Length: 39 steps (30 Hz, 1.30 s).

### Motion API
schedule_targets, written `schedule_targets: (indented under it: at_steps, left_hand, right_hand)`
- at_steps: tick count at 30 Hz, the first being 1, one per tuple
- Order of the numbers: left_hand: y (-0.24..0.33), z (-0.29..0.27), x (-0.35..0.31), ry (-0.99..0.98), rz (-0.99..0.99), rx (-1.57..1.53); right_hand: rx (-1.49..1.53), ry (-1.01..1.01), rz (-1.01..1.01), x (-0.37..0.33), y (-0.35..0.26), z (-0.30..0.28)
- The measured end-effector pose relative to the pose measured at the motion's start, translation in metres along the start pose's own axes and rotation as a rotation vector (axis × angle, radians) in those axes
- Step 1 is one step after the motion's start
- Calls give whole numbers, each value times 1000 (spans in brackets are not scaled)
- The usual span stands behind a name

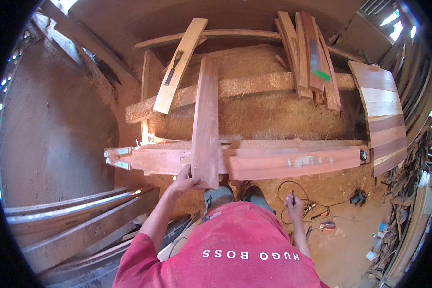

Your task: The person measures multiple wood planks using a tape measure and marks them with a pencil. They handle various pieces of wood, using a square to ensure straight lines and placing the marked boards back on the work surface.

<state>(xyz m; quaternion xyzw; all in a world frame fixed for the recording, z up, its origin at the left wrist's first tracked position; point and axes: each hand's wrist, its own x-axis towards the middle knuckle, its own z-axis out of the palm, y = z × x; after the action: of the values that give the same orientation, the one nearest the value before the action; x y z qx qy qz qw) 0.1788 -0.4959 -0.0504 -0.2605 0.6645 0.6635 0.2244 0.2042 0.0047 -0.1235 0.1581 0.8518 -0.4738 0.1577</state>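
A long reddish plank [205, 115] lies crosswise over the workbench [163, 159], its near end toward my body. My left hand [183, 182] is closed on the left edge of that near end. Another reddish board [293, 162] with pale patches lies lengthwise along the bench, to the right of the plank. My right hand [295, 208] hangs lower right, away from the bench. It is closed on a slim dark pencil-like stick [293, 196] that points upward; its exact kind is too small to make out.
Beyond the bench, a beam [240, 86] carries a pale board [180, 67] with a dark-handled tool on it, and several boards [302, 57]. A striped wood panel [381, 120] leans at right. A power tool [357, 197] and cables [293, 183] lie on the floor; lumber [86, 230] is stacked at left.
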Motion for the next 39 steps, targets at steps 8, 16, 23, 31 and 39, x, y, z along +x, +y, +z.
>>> schedule_targets:
  at_steps: [8, 16, 23, 31, 39]
  left_hand:
    - [3, 107, -96, -217, 98, -900]
    - [21, 136, -112, -253, 134, -1378]
    - [100, 118, -108, -752, 344, -1556]
    - [120, 76, -95, -753, 290, -1611]
    - [131, 54, -98, -753, 283, -1598]
  right_hand:
    - [143, -147, -65, -22, -143, -15]
    - [297, -348, -946, -61, -279, 20]
    - [417, -41, -1018, -73, -368, 73]
    - [378, 59, -1010, -68, -418, 112]
    - [419, 71, -988, -73, -441, 131]
